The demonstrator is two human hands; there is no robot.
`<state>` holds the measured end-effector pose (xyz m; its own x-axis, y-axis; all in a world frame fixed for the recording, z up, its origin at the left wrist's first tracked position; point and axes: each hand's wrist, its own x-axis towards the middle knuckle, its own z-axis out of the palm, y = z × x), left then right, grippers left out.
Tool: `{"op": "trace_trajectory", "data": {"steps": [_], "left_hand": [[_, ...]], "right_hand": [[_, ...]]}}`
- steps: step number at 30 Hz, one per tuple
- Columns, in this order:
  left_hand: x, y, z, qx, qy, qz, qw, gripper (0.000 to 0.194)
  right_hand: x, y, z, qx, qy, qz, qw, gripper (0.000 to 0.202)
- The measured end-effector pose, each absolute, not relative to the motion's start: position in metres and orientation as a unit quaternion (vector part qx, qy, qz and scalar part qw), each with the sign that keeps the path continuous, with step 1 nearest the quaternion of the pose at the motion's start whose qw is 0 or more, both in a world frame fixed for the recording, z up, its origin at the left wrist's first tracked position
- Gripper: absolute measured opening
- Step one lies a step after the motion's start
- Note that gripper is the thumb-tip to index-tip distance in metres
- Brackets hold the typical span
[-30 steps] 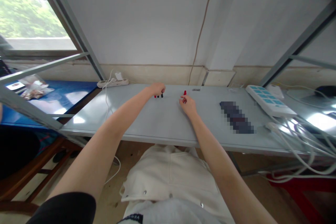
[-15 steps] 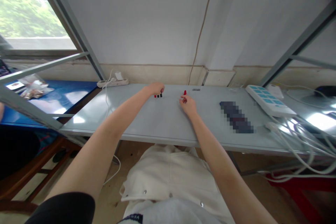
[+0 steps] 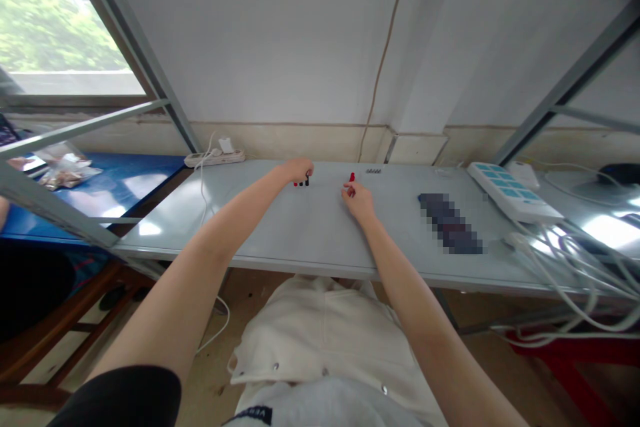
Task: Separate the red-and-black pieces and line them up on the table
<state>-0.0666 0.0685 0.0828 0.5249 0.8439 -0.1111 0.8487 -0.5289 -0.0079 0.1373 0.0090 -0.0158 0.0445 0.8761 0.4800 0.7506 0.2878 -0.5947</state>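
My left hand (image 3: 299, 169) is closed at the back of the table, fingers pinched at the top of a small black cylindrical piece (image 3: 307, 179). Beside it, under the hand, sit a small red piece (image 3: 295, 184) and another small black piece (image 3: 301, 184). My right hand (image 3: 360, 199) rests lower on the table with its fingers curled together; something dark shows between them, too small to name. Just beyond those fingertips stands a small red piece (image 3: 353, 177). Farther back lies a short row of tiny dark pieces (image 3: 373, 171).
A pixelated dark object (image 3: 450, 223) lies right of my right hand. Beyond it are a large white power strip (image 3: 515, 193) and tangled white cables (image 3: 575, 267). Another power strip (image 3: 215, 157) sits back left. Metal frame posts flank the grey table (image 3: 295, 233).
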Motion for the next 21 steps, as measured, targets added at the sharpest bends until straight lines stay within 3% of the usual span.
{"op": "trace_trajectory", "data": {"steps": [12, 21], "left_hand": [[-0.036, 0.063, 0.083, 0.904, 0.425, 0.041, 0.005, 0.028], [0.012, 0.041, 0.03, 0.9, 0.405, 0.16, 0.001, 0.037]], "right_hand": [[0.138, 0.004, -0.008, -0.633, -0.674, 0.065, 0.375, 0.022], [0.15, -0.001, 0.0, -0.722, -0.611, 0.042, 0.322, 0.022]]}}
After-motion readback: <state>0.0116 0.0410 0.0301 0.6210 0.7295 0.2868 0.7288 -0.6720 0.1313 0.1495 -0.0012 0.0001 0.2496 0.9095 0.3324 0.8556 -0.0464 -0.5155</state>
